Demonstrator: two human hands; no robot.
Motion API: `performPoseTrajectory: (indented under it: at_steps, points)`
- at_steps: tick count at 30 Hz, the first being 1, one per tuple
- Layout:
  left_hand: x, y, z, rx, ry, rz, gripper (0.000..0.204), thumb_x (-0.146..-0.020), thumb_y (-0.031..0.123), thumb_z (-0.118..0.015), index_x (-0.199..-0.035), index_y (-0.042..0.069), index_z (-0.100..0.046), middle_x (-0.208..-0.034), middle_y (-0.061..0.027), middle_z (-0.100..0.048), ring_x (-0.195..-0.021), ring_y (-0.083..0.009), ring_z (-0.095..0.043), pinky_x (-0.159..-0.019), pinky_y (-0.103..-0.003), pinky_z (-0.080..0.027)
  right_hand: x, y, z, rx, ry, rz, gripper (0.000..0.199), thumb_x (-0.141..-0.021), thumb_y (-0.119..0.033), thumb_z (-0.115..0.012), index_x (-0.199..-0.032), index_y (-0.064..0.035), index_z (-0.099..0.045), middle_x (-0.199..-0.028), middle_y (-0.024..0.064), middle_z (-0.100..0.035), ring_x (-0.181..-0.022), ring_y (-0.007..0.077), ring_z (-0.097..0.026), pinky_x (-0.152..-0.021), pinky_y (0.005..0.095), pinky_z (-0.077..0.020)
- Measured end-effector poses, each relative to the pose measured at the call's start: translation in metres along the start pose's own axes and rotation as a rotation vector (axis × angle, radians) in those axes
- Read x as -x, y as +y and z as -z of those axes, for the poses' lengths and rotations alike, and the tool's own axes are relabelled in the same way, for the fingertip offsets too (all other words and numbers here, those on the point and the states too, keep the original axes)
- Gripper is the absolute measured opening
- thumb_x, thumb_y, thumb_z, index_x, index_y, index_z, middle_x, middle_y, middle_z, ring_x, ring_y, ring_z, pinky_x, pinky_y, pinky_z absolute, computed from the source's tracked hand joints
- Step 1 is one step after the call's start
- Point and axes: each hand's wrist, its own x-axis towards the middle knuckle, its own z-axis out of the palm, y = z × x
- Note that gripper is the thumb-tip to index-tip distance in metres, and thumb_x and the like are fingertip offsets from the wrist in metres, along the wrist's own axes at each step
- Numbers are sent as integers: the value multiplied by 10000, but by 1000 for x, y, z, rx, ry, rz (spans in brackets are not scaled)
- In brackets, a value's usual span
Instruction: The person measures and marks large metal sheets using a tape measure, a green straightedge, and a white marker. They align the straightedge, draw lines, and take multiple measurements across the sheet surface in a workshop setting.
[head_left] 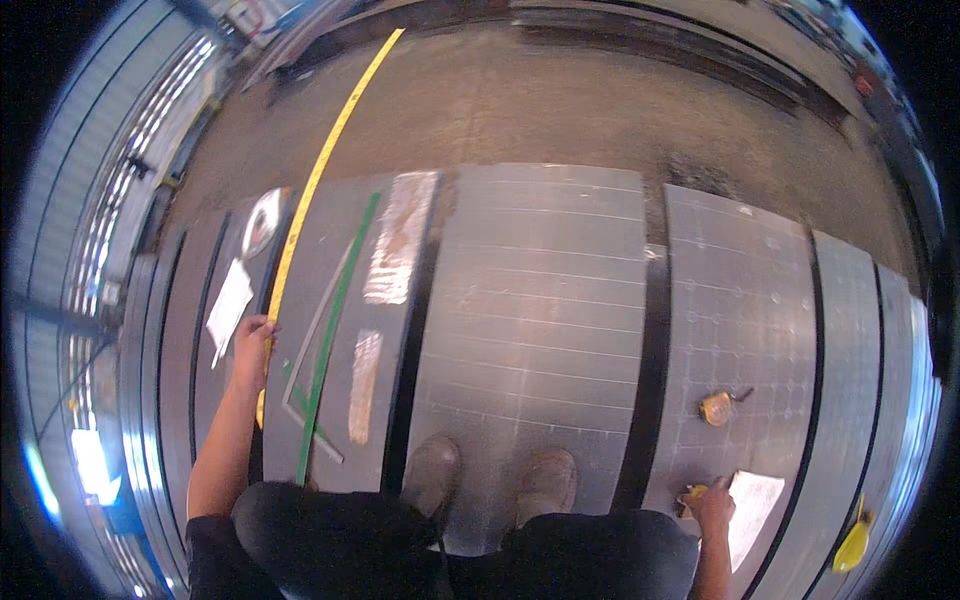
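My left hand (254,350) has its fingers closed around a long yellow measuring tape blade (315,180), which runs away from me past the far edge of the metal beams. At the lower right, my right hand (711,505) is closed on a small yellow object (690,496), partly hidden by the fingers; its kind does not show clearly. A white sheet of paper (757,510) lies beside that hand. Farther up the same beam sits a yellow tape measure (716,408) with a dark strap. Near my left hand are a green straight strip (338,320) and a thin grey angled bar (318,330).
My shoes (548,478) stand on a wide grey beam (530,300) marked with crosswise lines. Dark gaps (645,370) separate the beams. White papers (231,303) lie at left, shiny pale patches (402,240) nearby, a yellow scoop-shaped object (852,545) at far right. Brown floor (560,110) lies beyond.
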Motion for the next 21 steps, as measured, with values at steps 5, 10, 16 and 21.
performPoseTrajectory:
  at_steps: [5, 10, 16, 21]
  points:
    - [41, -47, 25, -12, 150, 92, 132, -934, 102, -610, -1044, 37, -578, -885, -72, -665, -689, -119, -570, -596, -276, -449, 18, -49, 58, -16, 103, 244, 917, -702, -530, -843, -1366, 21, -533, -1112, 260, -703, -1030, 393, -694, -895, 479, -539]
    - [75, -79, 47, -269, 344, -96, 115, -940, 63, -561, -1045, 18, -577, -845, -59, -627, -691, -123, -561, -617, -284, -445, 23, -114, 99, -162, 180, 695, 558, -804, -408, -799, -1180, -30, -639, -1074, 210, -706, -966, 408, -693, -839, 504, -544]
    - [81, 71, 38, -654, 198, -647, 114, -965, 42, -532, -1069, -2, -550, -942, -126, -637, -916, -219, -641, -836, -357, -502, 58, -224, 232, -360, 617, 1331, 309, -909, -299, -691, -1184, -160, -661, -1141, 94, -667, -834, 329, -711, -686, 439, -574]
    - [102, 191, -9, -819, 36, -883, 133, -992, 87, -542, -1088, -3, -558, -1000, -168, -658, -961, -259, -664, -878, -374, -501, 98, -303, 323, -493, 879, 1519, 375, -913, -399, -693, -1193, -150, -674, -1185, 121, -666, -882, 351, -700, -760, 468, -565]
